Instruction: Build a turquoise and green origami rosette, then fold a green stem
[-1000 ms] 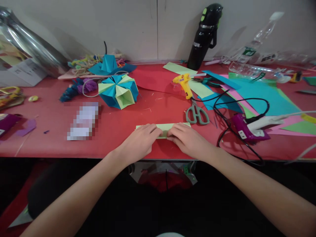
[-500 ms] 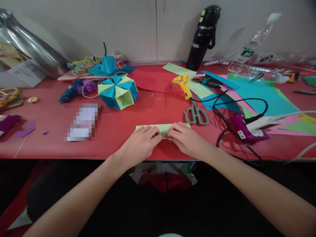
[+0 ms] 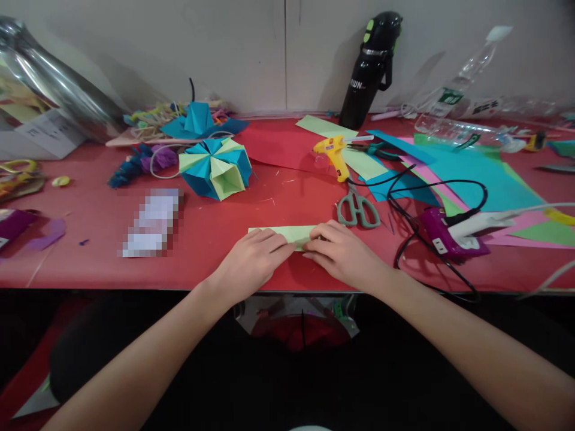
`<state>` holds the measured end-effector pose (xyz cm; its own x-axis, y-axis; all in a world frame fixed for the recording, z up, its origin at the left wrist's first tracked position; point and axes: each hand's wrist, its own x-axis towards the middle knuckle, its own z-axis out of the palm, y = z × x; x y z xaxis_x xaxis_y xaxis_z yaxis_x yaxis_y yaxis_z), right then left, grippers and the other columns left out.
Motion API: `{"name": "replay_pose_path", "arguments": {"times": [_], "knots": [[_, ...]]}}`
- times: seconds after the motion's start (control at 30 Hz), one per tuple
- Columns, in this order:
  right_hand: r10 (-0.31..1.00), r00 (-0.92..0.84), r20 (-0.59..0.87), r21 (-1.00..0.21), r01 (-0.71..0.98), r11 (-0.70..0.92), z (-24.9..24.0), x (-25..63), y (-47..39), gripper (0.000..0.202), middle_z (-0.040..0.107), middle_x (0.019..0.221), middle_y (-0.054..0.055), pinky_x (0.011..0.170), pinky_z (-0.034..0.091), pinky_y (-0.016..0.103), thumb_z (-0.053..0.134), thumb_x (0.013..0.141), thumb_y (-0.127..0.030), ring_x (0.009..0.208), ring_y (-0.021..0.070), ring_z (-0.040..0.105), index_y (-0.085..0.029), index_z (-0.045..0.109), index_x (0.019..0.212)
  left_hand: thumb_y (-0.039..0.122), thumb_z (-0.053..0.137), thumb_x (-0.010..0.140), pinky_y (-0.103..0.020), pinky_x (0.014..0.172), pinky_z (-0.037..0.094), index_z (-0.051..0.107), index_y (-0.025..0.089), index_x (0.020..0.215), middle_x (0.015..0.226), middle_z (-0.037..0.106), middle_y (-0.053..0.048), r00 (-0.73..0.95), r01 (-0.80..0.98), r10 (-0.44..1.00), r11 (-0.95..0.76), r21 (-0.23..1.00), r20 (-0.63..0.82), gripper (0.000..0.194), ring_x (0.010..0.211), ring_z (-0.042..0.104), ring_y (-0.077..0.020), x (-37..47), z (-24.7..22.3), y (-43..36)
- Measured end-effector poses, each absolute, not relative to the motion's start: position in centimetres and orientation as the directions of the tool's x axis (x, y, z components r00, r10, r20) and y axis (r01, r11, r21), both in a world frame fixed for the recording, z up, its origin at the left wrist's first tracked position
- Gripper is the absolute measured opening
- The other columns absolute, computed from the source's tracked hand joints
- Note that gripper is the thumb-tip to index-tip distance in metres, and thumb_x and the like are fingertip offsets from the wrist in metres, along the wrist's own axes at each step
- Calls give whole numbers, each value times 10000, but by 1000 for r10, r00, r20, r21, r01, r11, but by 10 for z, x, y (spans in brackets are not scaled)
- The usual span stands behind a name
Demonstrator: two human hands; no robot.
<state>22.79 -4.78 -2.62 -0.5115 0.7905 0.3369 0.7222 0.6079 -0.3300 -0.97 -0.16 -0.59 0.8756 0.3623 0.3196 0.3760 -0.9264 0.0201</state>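
Note:
A pale green paper strip (image 3: 287,231) lies crosswise near the table's front edge, partly covered by both hands. My left hand (image 3: 255,257) is closed over its left half, thumb and fingertips pressed on the lower edge. From the other side my right hand (image 3: 339,248) grips the right half, fingers curled and thumb low. The fingertips of the two hands nearly meet at the strip's middle. Just beyond my right hand rest grey-handled scissors (image 3: 358,209). Farther back is a yellow glue gun (image 3: 335,154), and to the left sits a folded blue and green paper ball (image 3: 220,170).
A purple power adapter (image 3: 449,236) with looping black cable lies at the right, beside coloured paper sheets (image 3: 489,173). A black bottle (image 3: 371,72) and a clear plastic bottle (image 3: 467,72) stand by the wall. A blurred-out flat object (image 3: 153,221) lies left.
My left fingers have flattened along the strip, and my right hand has shifted slightly right, showing more of the strip's middle. The other things stay put.

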Motion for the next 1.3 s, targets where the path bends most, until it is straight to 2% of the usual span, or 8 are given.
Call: {"name": "replay_pose_path", "arguments": {"times": [0.27,0.4,0.6,0.73,0.9,1.03,1.17,1.3], "knots": [[796,-502,339,-359,713,602,-28,228,-48,241,667,968,97,853,456,375,478,1034,-247,927,221,572,-143,695,1031,76,412,975,-381,809,544,663,136,1084,996,693,-96,872,388,385,-920,53,303,279,894,643,-229,-11,-6,1],[792,-511,334,-347,714,608,-26,227,-47,268,670,974,104,824,458,371,446,1041,-226,916,225,564,-142,698,1015,97,454,970,-374,772,537,671,148,1046,991,687,-87,873,384,399,-917,106,280,235,870,636,-227,-12,-6,4],[804,-494,331,-324,741,588,-23,226,-47,252,640,977,106,769,447,363,471,1027,-216,872,220,526,-144,710,992,-9,416,903,-368,829,530,675,154,1058,1016,670,-90,866,408,446,-891,197,223,343,925,625,-219,-11,-7,6],[799,-498,337,-334,730,597,-22,228,-47,215,632,982,102,814,451,367,513,1011,-221,912,222,530,-146,714,1006,0,411,916,-349,842,530,673,163,1069,1033,648,-88,855,450,489,-865,220,175,344,933,614,-203,-12,-7,6],[795,-516,320,-309,736,602,-26,229,-45,221,636,983,95,827,443,360,487,1002,-137,919,223,526,-156,707,1011,47,435,940,-352,826,528,663,159,1062,1039,638,-88,871,447,463,-886,122,165,281,919,603,-208,-11,-6,5],[800,-519,301,-297,746,596,-25,228,-42,207,635,979,103,819,444,364,469,1011,-151,897,227,516,-137,675,1022,129,474,972,-360,782,510,664,154,989,977,650,-80,886,425,421,-905,23,193,193,846,595,-211,-9,-6,6],[811,-505,296,-313,750,582,-23,227,-40,197,631,956,96,816,449,365,463,1024,-193,885,223,515,-133,651,1023,47,457,936,-334,766,486,657,153,1028,977,657,-77,881,439,432,-898,10,192,244,860,600,-207,-9,-6,6],[799,-513,315,-319,735,598,-22,230,-39,220,628,970,95,818,459,361,482,1022,-220,889,217,517,-144,685,981,12,462,894,-347,725,437,655,167,1041,956,669,-60,880,444,416,-892,-88,228,288,851,590,-221,-9,-5,4]]}}
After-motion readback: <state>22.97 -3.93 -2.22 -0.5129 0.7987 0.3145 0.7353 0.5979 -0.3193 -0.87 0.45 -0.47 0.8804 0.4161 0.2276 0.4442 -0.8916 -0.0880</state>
